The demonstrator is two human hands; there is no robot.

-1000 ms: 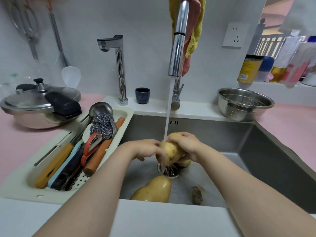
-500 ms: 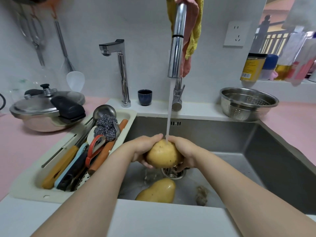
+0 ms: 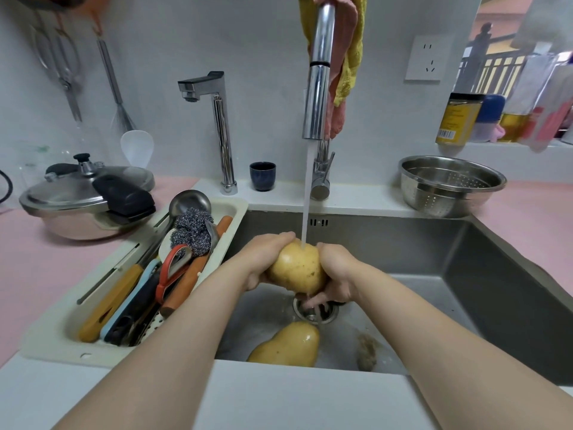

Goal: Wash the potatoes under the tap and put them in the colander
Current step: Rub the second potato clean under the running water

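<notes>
Sink (image 3: 465,274): steel basin; drain (image 3: 322,313) sits just below the hands.
Colander (image 3: 434,200): on counter, right-rear of sink, well apart from hands; no potato inside, so none finished yet.
Tap (image 3: 319,88): running; stream (image 3: 307,193) lands on top of held potato.
Left hand (image 3: 263,259): fingers curled round potato's left side.
Right hand (image 3: 338,271): clamped on its right side.
Held potato (image 3: 297,268): vs. 1 s ago, raised from near drain into stream, more skin exposed; rinse under way.
2nd potato (image 3: 286,346): wet, on sink floor near front edge.
Jar (image 3: 459,119): yellow label w/ barcode; text unreadable.
</notes>
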